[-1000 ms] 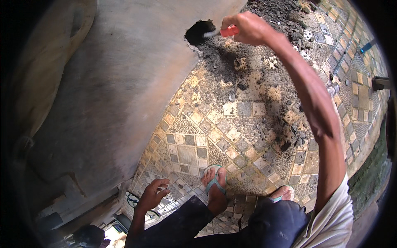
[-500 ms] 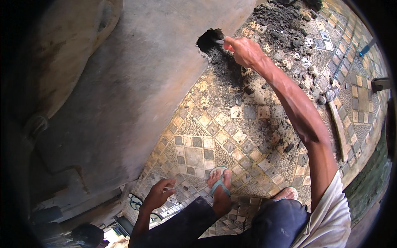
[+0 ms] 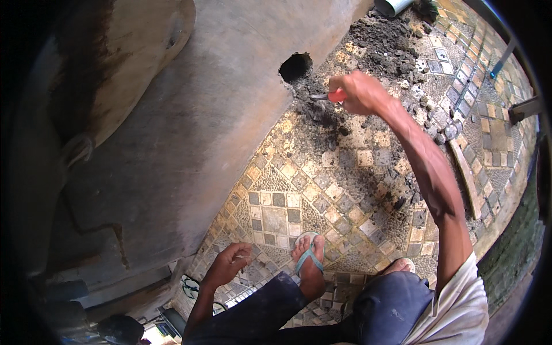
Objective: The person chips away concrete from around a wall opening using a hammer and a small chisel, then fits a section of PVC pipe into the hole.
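A dark, rough-edged hole (image 3: pixel 295 67) opens low in the grey wall (image 3: pixel 218 109). Just right of it, my right hand (image 3: pixel 362 94) is closed round the red handle of a small metal-bladed tool (image 3: pixel 319 98); its exact kind is hard to make out. The blade points left, over dark loose debris (image 3: pixel 322 115) below the hole. At the lower left, my left hand (image 3: pixel 230 263) hangs above the floor with fingers curled in. Whatever it may pinch is too small to tell.
Broken rubble (image 3: pixel 385 46) is heaped along the wall, beside a grey pipe (image 3: pixel 393 7). A hammer with a wooden handle (image 3: pixel 466 179) lies on the mosaic-tiled floor (image 3: pixel 275 218) at right. My sandalled foot (image 3: pixel 310 253) stands below. A blue-tipped bar (image 3: pixel 501 62) is at the far right.
My right hand has drawn the tool out of the hole, moving right and down. The pipe at the top has come further into view. My left hand's fingers look more curled.
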{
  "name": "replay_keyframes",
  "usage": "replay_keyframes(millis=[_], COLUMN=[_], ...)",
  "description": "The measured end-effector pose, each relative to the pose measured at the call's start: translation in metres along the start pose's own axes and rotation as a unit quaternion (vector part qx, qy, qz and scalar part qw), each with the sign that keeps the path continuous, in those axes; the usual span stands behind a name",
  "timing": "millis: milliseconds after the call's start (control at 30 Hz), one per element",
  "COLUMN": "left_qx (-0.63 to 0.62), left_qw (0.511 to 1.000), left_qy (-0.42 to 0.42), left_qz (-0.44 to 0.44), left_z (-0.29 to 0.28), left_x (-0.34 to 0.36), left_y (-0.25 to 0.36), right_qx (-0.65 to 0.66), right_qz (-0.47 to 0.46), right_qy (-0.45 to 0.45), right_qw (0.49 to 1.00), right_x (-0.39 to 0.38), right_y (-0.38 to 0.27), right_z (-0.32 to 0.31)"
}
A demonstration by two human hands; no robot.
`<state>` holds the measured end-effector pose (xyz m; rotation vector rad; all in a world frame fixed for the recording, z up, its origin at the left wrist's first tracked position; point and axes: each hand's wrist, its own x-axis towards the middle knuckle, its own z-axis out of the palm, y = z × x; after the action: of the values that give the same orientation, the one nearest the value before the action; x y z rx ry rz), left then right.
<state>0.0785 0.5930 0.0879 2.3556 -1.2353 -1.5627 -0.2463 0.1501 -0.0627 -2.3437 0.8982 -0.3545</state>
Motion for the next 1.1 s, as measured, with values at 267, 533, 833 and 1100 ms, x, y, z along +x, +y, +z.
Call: replay_keyframes(millis=[267,533,833,1100], left_qx=[0.05,0.079,0.164,0.124], left_qw=[0.998,0.996,0.964,0.98], left_qy=[-0.033,-0.032,-0.026,-0.01], left_qz=[0.013,0.02,0.209,0.154], left_z=[0.01,0.017,0.003,-0.01], left_x=[0.014,0.011,0.032,0.043], left_y=[0.016,0.005,-0.015,-0.016], right_qx=[0.159,0.017,0.191,0.025], right_qz=[0.046,0.156,0.101,0.109], right_qy=[-0.057,0.326,0.032,0.367], right_qw=[0.985,0.932,0.976,0.924], right_x=[-0.026,-0.017,-0.063,-0.094], right_y=[-0.06,0.05,-0.075,-0.024], right_z=[0.106,0.046,0.12,0.079])
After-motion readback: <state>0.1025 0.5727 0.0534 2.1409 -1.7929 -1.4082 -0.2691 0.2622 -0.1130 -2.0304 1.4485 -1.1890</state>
